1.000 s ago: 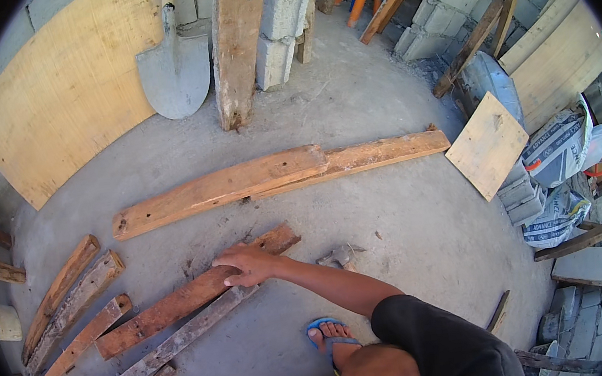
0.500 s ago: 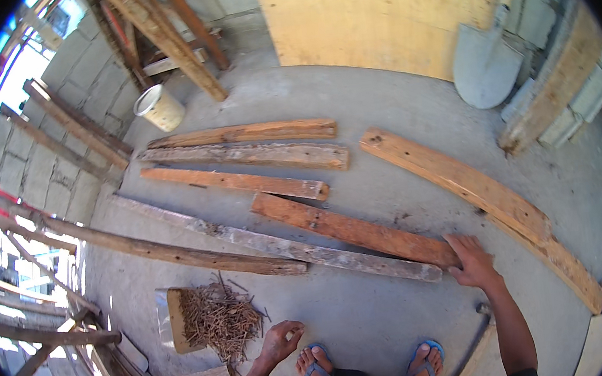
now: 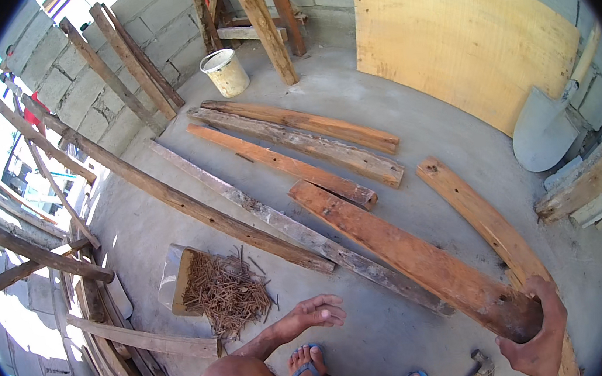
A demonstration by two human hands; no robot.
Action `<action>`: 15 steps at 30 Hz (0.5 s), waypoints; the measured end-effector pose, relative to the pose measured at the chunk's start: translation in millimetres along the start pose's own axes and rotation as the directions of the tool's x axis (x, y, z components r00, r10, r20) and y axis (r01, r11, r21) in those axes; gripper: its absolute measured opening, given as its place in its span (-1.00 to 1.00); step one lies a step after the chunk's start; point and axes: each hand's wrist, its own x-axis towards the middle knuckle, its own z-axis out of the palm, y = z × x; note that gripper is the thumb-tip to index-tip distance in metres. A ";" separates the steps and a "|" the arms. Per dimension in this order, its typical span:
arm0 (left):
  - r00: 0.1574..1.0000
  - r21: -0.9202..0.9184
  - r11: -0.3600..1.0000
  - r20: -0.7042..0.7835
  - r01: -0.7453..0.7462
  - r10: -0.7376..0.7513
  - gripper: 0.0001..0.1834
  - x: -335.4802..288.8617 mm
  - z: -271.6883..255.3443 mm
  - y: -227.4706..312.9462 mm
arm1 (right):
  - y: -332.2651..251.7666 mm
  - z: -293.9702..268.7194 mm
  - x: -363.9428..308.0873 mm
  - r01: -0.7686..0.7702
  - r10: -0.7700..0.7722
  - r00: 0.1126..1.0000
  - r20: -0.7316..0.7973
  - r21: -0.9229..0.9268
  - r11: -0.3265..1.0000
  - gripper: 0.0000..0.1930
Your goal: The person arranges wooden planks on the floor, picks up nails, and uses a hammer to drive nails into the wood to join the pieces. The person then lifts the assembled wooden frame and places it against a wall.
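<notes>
My right hand (image 3: 542,339) is wrapped round the near end of a reddish-brown wooden plank (image 3: 412,253), with its thumb and fingers on opposite edges. That end looks raised, while the far end rests on the floor beside other boards. Out over the floor, my left hand (image 3: 317,313) is empty, its fingers stretched and slightly bent. Left of it lies a heap of rusty nails (image 3: 227,293), spilling from a tipped container (image 3: 176,280). A hammer (image 3: 482,366) lies on the floor near my right foot, its handle partly out of view.
Several old boards lie about: a long greyish one (image 3: 274,213), a weathered beam (image 3: 303,143) and a light-brown board (image 3: 477,205) at right. A white bucket (image 3: 227,76) stands at the back. A shovel (image 3: 545,130) leans near a plywood sheet (image 3: 454,37). Poles stand left.
My right hand has changed from resting on the plank's end to gripping it, and that end has come up and nearer. My left hand has reached forward and opened out. The view has turned left.
</notes>
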 end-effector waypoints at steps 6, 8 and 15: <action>0.978 -0.197 0.971 0.135 -0.134 0.162 0.04 19.5 44.3 58.4 | -106.7 -4.6 9.5 0.407 -0.373 0.864 -0.337 0.034 0.913 -0.33; 0.965 -0.205 0.965 0.170 -0.163 0.199 0.02 23.6 46.6 63.3 | -115.7 0.2 8.0 0.468 -0.450 0.834 -0.319 -0.023 0.884 -0.31; 0.996 -0.391 0.916 -0.024 -0.093 0.091 -0.07 61.8 25.5 76.8 | -77.9 9.6 -21.4 0.283 -0.299 0.923 -0.241 -0.101 0.954 -0.17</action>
